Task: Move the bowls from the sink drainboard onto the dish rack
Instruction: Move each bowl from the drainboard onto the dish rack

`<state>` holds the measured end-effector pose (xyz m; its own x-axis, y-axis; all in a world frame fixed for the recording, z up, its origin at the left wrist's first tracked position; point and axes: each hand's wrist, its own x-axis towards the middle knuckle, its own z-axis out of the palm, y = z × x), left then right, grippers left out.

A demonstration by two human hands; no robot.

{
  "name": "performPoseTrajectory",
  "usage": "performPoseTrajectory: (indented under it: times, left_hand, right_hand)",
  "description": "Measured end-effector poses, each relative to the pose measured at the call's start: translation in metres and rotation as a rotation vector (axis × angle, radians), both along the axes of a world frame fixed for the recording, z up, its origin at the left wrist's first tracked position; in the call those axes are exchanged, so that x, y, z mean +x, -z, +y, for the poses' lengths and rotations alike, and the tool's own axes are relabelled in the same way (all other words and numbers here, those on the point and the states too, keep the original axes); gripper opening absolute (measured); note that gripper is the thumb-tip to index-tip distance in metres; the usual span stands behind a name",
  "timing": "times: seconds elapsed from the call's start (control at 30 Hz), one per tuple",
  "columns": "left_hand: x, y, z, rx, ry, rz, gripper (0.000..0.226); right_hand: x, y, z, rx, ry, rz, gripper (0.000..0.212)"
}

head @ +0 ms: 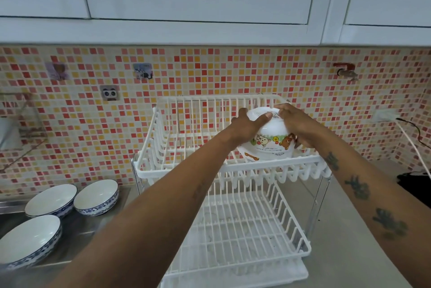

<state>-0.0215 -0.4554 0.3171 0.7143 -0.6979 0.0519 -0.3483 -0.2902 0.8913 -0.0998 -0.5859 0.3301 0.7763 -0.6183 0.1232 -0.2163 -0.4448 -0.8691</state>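
Note:
A white bowl with cartoon bears (268, 140) is upside down on the right side of the top tier of the white two-tier dish rack (177, 171). My left hand (247, 126) grips its left side and my right hand (296, 124) grips its right side. On the steel drainboard (77, 224) at the lower left stand three white bowls with blue patterned outsides, upright: a back-left one (51, 199), a back-right one (96, 195) and a near one (28, 238).
The rack's lower tier (245, 229) holds nothing and sits on a white drip tray. A grey counter runs to the right, with a black object (415, 182) and a white cable (412, 145) at the far right. A tap (346, 72) sticks out of the mosaic wall.

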Motion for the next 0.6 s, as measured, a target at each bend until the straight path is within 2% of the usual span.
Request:
performPoseTrajectory:
  times: [0.2, 0.3, 0.4, 0.53, 0.6]
  left_hand:
    - [0.001, -0.004, 0.004, -0.032, 0.012, 0.122, 0.082]
    - [-0.001, -0.01, 0.008, -0.052, 0.016, 0.178, 0.085]
    - [-0.003, -0.019, 0.017, -0.086, 0.005, 0.246, 0.087]
    - [-0.006, -0.038, 0.044, -0.141, -0.018, 0.258, 0.076]
    - [-0.008, -0.045, 0.064, -0.201, -0.032, 0.282, 0.071]
  right_hand:
    - [-0.001, -0.001, 0.002, 0.046, 0.037, -0.033, 0.037]
    - [0.002, -0.005, 0.004, 0.041, 0.115, -0.109, 0.036]
    - [-0.001, -0.01, 0.018, -0.092, 0.169, -0.209, 0.037]
    - [0.003, -0.021, 0.053, -0.392, 0.184, -0.262, 0.031]
    - [0.011, -0.03, 0.079, -0.434, 0.13, -0.319, 0.03]
